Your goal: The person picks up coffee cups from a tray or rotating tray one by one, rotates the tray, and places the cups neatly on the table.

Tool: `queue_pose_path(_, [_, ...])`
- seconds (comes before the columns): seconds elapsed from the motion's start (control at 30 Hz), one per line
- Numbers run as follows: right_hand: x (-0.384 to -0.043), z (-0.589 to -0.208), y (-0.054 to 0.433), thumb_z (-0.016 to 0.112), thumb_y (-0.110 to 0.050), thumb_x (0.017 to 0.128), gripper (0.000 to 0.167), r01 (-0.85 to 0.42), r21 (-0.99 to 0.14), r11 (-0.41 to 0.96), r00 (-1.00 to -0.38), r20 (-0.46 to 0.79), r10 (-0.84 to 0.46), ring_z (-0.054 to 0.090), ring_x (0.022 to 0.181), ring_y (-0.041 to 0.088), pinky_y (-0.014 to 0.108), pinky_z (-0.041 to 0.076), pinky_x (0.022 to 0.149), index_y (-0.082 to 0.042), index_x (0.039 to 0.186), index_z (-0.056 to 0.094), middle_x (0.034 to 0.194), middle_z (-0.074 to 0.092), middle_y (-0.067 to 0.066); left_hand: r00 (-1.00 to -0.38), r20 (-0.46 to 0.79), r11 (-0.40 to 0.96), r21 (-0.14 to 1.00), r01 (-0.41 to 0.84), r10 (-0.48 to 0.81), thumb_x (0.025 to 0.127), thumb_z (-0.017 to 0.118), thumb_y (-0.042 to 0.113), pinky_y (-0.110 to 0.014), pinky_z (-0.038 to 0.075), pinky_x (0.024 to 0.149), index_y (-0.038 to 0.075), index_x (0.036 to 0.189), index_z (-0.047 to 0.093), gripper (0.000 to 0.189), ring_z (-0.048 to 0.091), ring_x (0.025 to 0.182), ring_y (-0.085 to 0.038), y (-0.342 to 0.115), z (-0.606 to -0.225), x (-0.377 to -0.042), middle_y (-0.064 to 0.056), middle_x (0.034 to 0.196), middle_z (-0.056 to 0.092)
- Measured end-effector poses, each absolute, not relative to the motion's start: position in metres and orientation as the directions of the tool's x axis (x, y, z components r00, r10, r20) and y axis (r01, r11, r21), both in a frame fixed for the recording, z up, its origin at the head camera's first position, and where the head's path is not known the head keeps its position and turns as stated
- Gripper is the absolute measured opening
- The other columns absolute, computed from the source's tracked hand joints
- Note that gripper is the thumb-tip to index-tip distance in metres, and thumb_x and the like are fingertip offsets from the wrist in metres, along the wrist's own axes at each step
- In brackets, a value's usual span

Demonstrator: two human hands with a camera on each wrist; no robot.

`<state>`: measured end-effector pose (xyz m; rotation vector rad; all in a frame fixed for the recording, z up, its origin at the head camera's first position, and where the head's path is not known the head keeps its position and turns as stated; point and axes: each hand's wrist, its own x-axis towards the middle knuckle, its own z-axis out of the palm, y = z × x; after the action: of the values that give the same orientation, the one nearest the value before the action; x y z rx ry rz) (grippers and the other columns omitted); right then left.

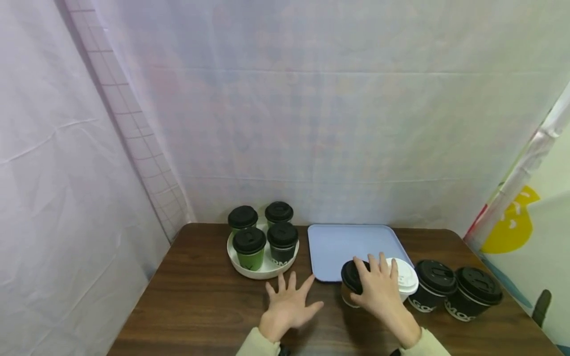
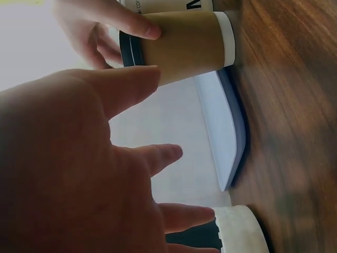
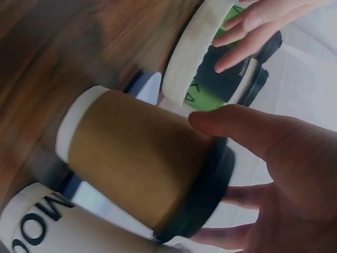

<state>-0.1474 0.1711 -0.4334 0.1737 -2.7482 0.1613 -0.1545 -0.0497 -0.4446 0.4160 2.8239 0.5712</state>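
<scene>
Right wrist view: the brown cup (image 3: 139, 158) sat between the thumb and fingers of the right hand (image 3: 295, 158), just to the palm's left side. Right was clearly the nearer hand. I read its fingers as spread about the black lid (image 3: 202, 192), not curled tight; couldn't tell how firm any contact was. Cup's long axis ran vertical, lid up, pale base down, at the near edge of the blue tray (image 1: 347, 247). Couldn't confirm the base touched the table (image 1: 187, 296).

Left hand (image 1: 288, 304) was empty, fingers fanned, over the wood between the cup and the white dish (image 1: 249, 273), well apart from the cup.

Further out, I had a white-lidded cup (image 1: 403, 272) just right of the brown one, then two dark cups (image 1: 433, 284) in line to its right. Dish held four black-lidded cups (image 1: 250, 254), all upright
</scene>
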Motion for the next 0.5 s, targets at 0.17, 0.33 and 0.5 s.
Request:
queue_pose_path(0.17, [-0.148, -0.427, 0.149, 0.096, -0.035, 0.064, 0.087, -0.211, -0.117, 0.971, -0.901, 0.408, -0.147, 0.043, 0.14, 0.058, 0.081, 0.024, 0.113, -0.01, 0.139, 0.059, 0.14, 0.057, 0.031, -0.927, -0.212, 0.901, 0.378, 0.213, 0.308, 0.095, 0.061, 0.063, -0.082, 0.02, 0.116, 0.035, 0.157, 0.043, 0.07, 0.024, 0.154, -0.058, -0.052, -0.444, -0.157, -0.022, 0.166, 0.037])
queue_pose_path(0.33, [-0.167, -0.417, 0.115, 0.09, -0.037, 0.075, 0.081, -0.316, -0.183, 0.931, -0.892, 0.391, -0.226, 0.044, 0.142, 0.056, 0.076, 0.027, 0.117, -0.01, 0.144, 0.057, 0.147, 0.054, 0.03, -0.915, -0.24, 0.91, 0.343, 0.231, 0.323, 0.086, 0.07, 0.068, -0.082, 0.024, 0.115, 0.035, 0.156, 0.046, 0.081, 0.028, 0.153, -0.057, -0.054, -0.442, -0.155, -0.02, 0.166, 0.037])
queue_pose_path(0.5, [-0.198, -0.407, 0.083, 0.086, -0.034, 0.082, 0.081, -0.375, -0.305, 0.876, -0.908, 0.311, -0.281, 0.04, 0.143, 0.058, 0.074, 0.034, 0.113, -0.011, 0.151, 0.05, 0.154, 0.045, 0.033, -0.898, -0.263, 0.905, 0.34, 0.256, 0.353, 0.082, 0.067, 0.077, -0.082, 0.025, 0.114, 0.042, 0.158, 0.04, 0.088, 0.027, 0.154, -0.055, -0.053, -0.446, -0.156, -0.018, 0.168, 0.034])
